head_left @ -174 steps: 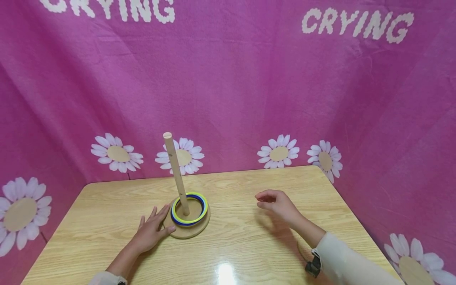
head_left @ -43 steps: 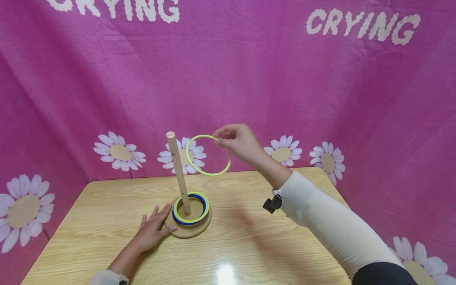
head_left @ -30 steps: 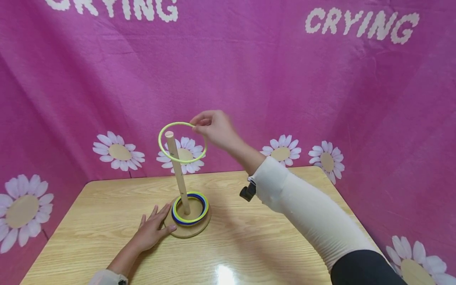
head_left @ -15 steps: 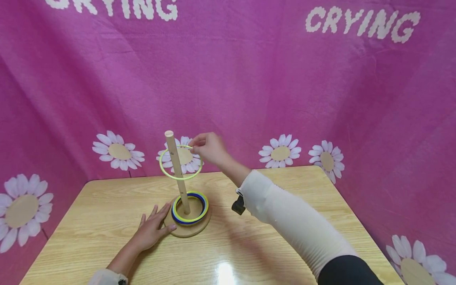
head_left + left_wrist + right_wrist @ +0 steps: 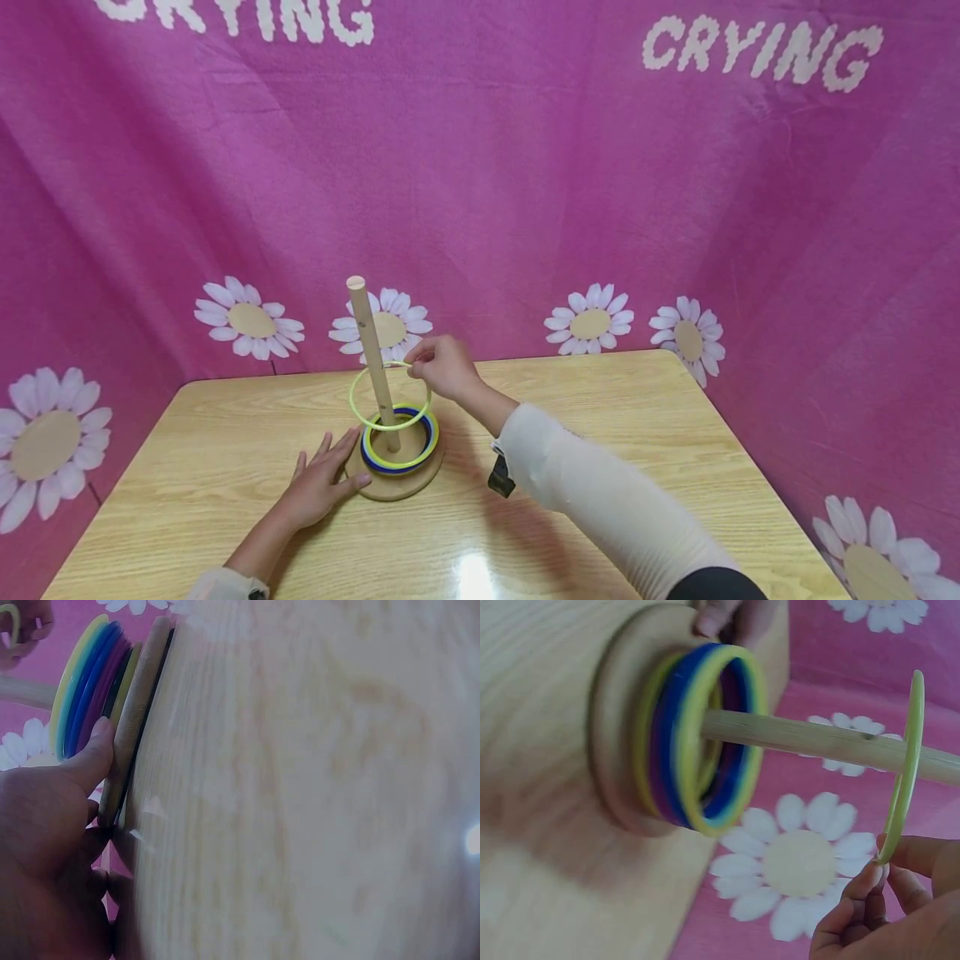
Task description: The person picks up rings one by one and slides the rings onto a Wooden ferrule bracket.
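Observation:
My right hand [image 5: 447, 370] pinches a thin yellow-green ring [image 5: 910, 757] between thumb and fingers. The ring encircles the upright wooden peg [image 5: 369, 342], above the stack. Around the foot of the peg lies a pile of several coloured rings [image 5: 697, 742], with yellow on top and blue, purple and more yellow below. They rest on a round wooden base [image 5: 390, 492]. My left hand [image 5: 318, 490] touches the left edge of that base, fingers spread; in the left wrist view its thumb [image 5: 96, 754] lies against the base's rim.
The base stands on a light wood-grain table [image 5: 600, 417], left of its middle. Behind and beside the table hangs a pink-purple cloth [image 5: 480, 167] with printed daisies and white lettering. A glare spot shows near the table's front.
My right hand picked up the yellow-green ring, brought it left over the peg's top, and has lowered it around the peg toward the stack. My left hand has stayed at the base.

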`<state>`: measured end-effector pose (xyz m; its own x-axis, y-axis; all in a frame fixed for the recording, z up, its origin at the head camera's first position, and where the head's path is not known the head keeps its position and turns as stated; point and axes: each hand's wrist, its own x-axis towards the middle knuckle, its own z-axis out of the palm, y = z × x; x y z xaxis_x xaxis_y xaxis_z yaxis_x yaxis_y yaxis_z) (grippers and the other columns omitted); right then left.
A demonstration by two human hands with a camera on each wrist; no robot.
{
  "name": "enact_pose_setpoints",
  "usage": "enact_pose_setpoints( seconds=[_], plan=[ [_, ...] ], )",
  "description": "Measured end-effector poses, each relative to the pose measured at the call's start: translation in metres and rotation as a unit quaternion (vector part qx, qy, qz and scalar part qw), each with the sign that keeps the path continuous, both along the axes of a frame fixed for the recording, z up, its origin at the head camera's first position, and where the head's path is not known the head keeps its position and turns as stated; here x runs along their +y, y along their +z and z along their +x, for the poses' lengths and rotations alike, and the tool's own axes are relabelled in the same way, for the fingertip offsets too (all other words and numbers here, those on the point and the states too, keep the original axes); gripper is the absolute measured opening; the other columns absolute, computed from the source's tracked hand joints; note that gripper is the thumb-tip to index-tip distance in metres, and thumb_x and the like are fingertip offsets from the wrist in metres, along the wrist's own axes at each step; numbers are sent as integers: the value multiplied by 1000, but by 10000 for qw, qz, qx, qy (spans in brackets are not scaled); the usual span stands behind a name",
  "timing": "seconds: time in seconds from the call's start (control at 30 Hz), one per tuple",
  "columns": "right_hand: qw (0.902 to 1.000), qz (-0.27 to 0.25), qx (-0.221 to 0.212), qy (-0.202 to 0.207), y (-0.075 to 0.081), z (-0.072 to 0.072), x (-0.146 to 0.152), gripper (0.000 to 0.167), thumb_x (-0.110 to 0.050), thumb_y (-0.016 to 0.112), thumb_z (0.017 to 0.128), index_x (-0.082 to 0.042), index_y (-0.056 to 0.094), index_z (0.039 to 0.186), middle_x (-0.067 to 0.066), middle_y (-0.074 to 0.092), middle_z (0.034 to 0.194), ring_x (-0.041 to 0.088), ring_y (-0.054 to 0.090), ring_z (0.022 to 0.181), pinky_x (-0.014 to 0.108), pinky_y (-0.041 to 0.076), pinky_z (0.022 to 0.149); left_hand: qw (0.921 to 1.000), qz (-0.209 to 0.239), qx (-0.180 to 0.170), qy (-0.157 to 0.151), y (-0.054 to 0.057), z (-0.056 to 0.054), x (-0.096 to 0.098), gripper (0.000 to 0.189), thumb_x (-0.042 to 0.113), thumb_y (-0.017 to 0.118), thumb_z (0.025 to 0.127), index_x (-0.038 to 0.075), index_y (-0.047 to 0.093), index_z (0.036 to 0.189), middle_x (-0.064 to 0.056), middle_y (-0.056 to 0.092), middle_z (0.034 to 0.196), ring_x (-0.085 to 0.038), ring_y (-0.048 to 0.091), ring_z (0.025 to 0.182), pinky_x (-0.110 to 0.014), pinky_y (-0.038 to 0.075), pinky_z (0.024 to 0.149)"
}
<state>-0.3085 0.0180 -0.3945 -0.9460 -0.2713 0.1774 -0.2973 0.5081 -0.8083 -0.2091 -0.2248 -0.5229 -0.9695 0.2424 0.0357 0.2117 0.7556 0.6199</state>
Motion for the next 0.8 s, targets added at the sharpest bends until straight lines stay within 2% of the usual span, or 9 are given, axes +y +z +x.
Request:
enact_pose_setpoints(
  seconds=[0.17,0.43,0.6,0.8],
  plan=[
    [9998,4,-176,-89,-23,4,1,10,1,77,84,-1,79,93,3,72,79,7,57,73,20,45,63,10000,-34,-31,8,0,0,0,85,46,69,97,6,30,162,-16,28,167,-51,9,154,-78,-7,115],
    [9977,441,-356,-363,-51,5,3,10,-3,78,83,-8,80,91,0,72,80,9,59,75,24,48,68,10000,27,-78,-1,0,0,-1,85,46,68,97,5,30,162,-16,27,168,-51,8,155,-78,-8,115],
    [9966,502,-412,-510,-63,7,4,10,-2,77,81,-9,80,88,-1,71,77,7,58,72,24,47,66,10000,-7,-83,7,-1,-1,-1,85,47,68,97,7,30,162,-15,27,168,-51,8,155,-78,-8,115],
    [9958,546,-389,-619,-68,10,3,11,-1,75,81,-10,78,86,-1,69,75,9,57,70,24,47,64,9999,3,-122,-2,-2,-2,-2,85,48,68,97,7,30,163,-15,27,168,-50,7,155,-78,-8,115]
  ],
)
